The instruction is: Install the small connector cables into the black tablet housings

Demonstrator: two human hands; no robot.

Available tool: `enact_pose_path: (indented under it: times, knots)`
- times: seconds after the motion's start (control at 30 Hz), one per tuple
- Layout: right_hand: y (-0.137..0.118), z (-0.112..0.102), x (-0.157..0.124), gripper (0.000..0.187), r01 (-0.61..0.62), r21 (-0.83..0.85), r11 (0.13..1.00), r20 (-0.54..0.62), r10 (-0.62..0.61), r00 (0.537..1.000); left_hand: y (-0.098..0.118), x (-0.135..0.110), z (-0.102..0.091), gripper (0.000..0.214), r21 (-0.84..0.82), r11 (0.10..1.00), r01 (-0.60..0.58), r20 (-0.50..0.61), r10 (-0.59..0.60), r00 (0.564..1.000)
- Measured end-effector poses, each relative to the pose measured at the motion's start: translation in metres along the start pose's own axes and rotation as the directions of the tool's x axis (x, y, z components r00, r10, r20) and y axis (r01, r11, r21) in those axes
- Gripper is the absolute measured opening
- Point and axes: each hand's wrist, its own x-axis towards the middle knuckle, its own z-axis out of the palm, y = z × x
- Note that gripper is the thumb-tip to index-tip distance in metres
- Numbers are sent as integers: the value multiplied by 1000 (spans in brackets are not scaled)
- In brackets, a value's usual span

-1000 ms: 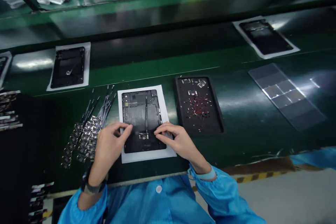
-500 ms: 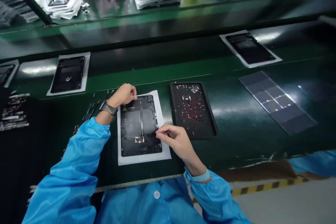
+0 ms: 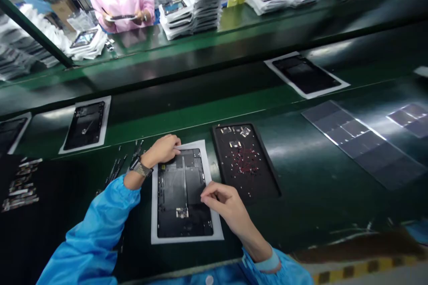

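A black tablet back housing (image 3: 197,191) lies open side up on a white foam sheet (image 3: 155,213) before me. Inside it, a small circuit board (image 3: 182,213) sits near the lower end, and a thin ribbon cable (image 3: 184,178) runs up from it. My left hand (image 3: 163,149) is at the housing's top edge with its fingers curled together; what they grip, if anything, is hidden. Above the housing's right edge, my right hand (image 3: 225,202) has thumb and forefinger pinched. Anything between those fingertips is too small to make out.
Right of the housing stands a black tray (image 3: 271,178) with small boards and red-wired parts. Clear film sheets (image 3: 357,138) lie farther right. More housings (image 3: 85,124) rest on foam along the bench. Cables (image 3: 117,167) lie left. Co-workers handle devices behind stacked packages (image 3: 207,2).
The camera view has tilted up, so the bench appears lower. My right hand stays pinched by the housing's right edge; my left remains at its top edge.
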Motion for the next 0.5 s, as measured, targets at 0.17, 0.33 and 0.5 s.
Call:
enact_pose_path:
  times: [0.17,0.33,0.5]
  knots:
    - [-2,1,1,20,17,5,1000,6,-17,1000,-2,3,-12,8,-27,1000,12,-12,-13,1000]
    - [-3,6,-2,23,62,-64,996,7,-62,998,-9,68,-73,5,-34,998,62,-100,-65,993]
    - [-18,-16,-13,15,234,-269,934,-76,-262,962,-23,139,-145,14,-1,987,161,-227,-157,961]
